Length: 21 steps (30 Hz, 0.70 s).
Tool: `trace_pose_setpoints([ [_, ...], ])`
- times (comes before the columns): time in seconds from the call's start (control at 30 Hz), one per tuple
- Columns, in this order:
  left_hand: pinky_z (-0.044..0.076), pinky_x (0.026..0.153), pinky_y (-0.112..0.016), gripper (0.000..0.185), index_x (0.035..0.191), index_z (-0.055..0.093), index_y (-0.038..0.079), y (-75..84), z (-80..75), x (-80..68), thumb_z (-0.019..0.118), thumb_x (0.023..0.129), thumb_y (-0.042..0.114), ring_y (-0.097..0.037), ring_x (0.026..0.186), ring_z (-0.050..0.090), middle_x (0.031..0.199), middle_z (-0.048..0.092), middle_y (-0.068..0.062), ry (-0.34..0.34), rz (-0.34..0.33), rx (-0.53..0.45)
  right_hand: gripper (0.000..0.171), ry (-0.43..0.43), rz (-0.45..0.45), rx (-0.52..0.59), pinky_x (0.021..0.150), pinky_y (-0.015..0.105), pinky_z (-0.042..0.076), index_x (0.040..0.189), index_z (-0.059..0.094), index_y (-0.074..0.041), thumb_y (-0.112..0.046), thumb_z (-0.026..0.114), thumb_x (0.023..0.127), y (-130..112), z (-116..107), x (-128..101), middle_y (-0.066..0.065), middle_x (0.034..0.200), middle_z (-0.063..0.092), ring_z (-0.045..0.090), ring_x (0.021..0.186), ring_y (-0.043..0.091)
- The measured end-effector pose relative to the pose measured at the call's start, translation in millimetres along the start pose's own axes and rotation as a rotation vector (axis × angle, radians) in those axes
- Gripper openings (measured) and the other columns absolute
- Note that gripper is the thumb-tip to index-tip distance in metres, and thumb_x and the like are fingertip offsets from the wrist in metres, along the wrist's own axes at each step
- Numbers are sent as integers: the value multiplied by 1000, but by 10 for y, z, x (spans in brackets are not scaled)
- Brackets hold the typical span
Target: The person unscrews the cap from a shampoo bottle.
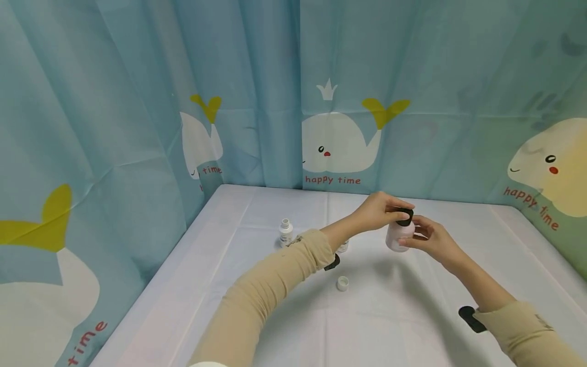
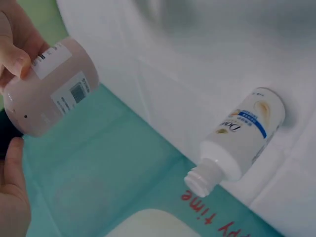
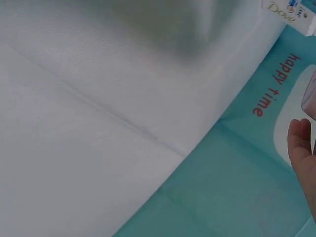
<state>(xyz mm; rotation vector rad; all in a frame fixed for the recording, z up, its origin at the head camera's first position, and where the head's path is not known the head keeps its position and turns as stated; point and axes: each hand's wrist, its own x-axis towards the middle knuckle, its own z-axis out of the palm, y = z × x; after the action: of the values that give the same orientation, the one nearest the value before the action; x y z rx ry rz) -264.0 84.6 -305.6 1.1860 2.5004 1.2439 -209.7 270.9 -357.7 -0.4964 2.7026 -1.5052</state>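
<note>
A pale pink bottle [image 1: 398, 236] with a black cap [image 1: 405, 217] is held above the white table [image 1: 257, 285], right of centre. My left hand [image 1: 395, 213] reaches across and grips the cap from above. My right hand [image 1: 414, 238] holds the bottle's body from the right. The left wrist view shows the pink bottle [image 2: 49, 89] close up with its barcode label, fingers [image 2: 17, 57] of the other hand on it and my left hand [image 2: 11, 197] below. Only a fingertip [image 3: 300, 145] of my right hand appears in the right wrist view.
An uncapped small white bottle [image 1: 286, 232] stands left of my left forearm; it is the white Dove bottle [image 2: 242, 138]. A loose white cap [image 1: 342, 283] lies near the table's middle. Another small bottle [image 1: 343, 246] is partly hidden behind my left wrist. Whale-print curtains [image 1: 339, 142] enclose the table.
</note>
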Motion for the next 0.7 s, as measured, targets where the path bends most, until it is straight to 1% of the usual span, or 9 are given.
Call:
trace_pose_setpoints([
  [0.17,47,83,-5,31,121,64,5,69,-64,-165,62,90,12,-11,110,63,122,65,-7,16,35,-5,45,-27,-67,50,78,15,53,123,45,8,-8,66,87,-121,45,-36,-22,106,55,55,98,-12],
  [0.3,48,83,-6,32,121,64,5,80,-121,-290,62,90,12,-10,109,63,123,65,-7,23,48,-42,42,-24,-111,75,81,13,52,120,48,6,-6,68,85,-206,109,-55,-19,108,56,55,101,-11],
  [0.4,49,83,-8,31,121,64,3,75,-156,-362,62,90,9,-14,109,64,122,65,-9,29,54,-94,42,-25,-115,100,81,13,52,121,48,5,-5,68,86,-255,153,-73,-20,109,57,56,101,-10],
  [0.53,50,83,-11,31,120,64,2,72,-213,-463,62,90,8,-18,109,64,122,65,-11,40,50,-155,43,-40,-111,127,78,16,54,122,46,5,-4,67,86,-335,210,-83,-21,106,60,60,96,-6],
  [0.7,51,84,-12,32,120,64,3,107,-273,-591,63,89,9,-18,111,63,123,64,-11,59,38,-216,43,-50,-129,133,79,16,54,123,46,2,-4,67,86,-442,248,-119,-21,106,61,61,96,-4],
])
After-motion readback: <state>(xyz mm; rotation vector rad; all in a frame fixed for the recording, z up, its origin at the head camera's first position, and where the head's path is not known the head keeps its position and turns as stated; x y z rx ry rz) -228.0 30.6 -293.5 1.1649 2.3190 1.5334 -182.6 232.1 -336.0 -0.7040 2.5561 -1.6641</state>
